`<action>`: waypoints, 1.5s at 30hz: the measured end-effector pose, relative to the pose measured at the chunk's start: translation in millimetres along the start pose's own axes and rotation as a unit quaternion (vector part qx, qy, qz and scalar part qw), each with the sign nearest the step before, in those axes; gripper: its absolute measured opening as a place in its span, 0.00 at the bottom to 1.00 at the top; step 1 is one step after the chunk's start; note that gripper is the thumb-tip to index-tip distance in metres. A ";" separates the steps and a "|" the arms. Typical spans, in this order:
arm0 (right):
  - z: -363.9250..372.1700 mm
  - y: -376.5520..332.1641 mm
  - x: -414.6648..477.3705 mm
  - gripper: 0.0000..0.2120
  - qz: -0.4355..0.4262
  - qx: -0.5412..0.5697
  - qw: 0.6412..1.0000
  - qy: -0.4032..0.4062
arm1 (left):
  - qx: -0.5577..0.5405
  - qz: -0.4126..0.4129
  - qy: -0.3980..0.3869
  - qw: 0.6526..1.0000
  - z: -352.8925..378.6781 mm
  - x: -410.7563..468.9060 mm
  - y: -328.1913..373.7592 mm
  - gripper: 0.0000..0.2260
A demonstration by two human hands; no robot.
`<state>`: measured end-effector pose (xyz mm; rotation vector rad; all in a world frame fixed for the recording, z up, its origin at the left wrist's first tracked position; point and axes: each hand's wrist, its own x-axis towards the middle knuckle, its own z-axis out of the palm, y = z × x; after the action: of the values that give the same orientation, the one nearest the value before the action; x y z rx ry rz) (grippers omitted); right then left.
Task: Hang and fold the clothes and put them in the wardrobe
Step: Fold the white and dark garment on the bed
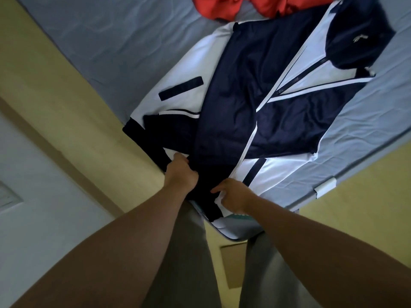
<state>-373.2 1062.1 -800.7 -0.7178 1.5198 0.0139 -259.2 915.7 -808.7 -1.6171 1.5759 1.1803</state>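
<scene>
A navy and white zip jacket (255, 103) lies flat on the bed, collar toward the far right, with both navy sleeves folded across its front. My left hand (181, 172) grips the dark hem band at the jacket's bottom edge, fingers curled into the cloth. My right hand (233, 196) pinches the white and navy hem a little to the right, at the corner of the bed.
The bed's grey-blue sheet (106, 47) spreads around the jacket. A red-orange garment (244, 6) lies bunched at the top edge. Yellow-green floor (73, 90) borders the mattress. My grey trouser legs stand below the bed corner.
</scene>
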 end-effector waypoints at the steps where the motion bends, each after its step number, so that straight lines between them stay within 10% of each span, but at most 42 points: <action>1: -3.2 0.0 -0.5 0.25 0.022 0.010 1.000 0.020 | 0.047 0.007 -0.006 0.999 -2.7 -2.0 5.1 0.18; 6: -73.1 15.1 -8.4 0.12 0.157 0.199 0.931 0.263 | 0.215 0.027 0.049 0.975 -27.5 -6.8 86.6 0.26; 13: -243.8 106.7 -9.7 0.23 0.294 0.458 0.663 0.514 | 0.191 0.257 0.090 0.943 -19.4 28.3 291.2 0.18; 17: -315.6 158.9 2.0 0.29 0.284 0.545 0.652 0.444 | 0.206 0.383 0.124 0.892 8.0 65.0 398.0 0.15; 23: -333.4 201.4 12.4 0.04 0.198 0.608 0.666 0.385 | 0.367 0.384 0.128 0.838 41.2 105.7 488.2 0.19; 30: -354.1 220.6 0.7 0.08 0.124 0.686 0.636 0.331 | 0.446 0.293 0.051 0.844 41.3 108.0 523.5 0.09; 34: -393.6 234.4 -13.5 0.11 0.107 0.678 0.601 0.410 | 0.297 0.344 0.083 0.887 39.2 107.7 547.0 0.09; 39: -404.9 220.5 -40.8 0.09 0.091 0.554 0.700 0.442 | 0.190 0.362 0.050 0.911 33.8 87.0 542.6 0.09; 45: -315.9 160.0 -76.7 0.13 0.048 0.204 0.892 0.401 | 0.363 0.432 0.086 0.821 -19.6 24.8 458.2 0.10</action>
<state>-732.9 1085.2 -763.3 -0.2997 2.2492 -0.5787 -705.4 827.8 -744.6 -0.4837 2.5853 0.6174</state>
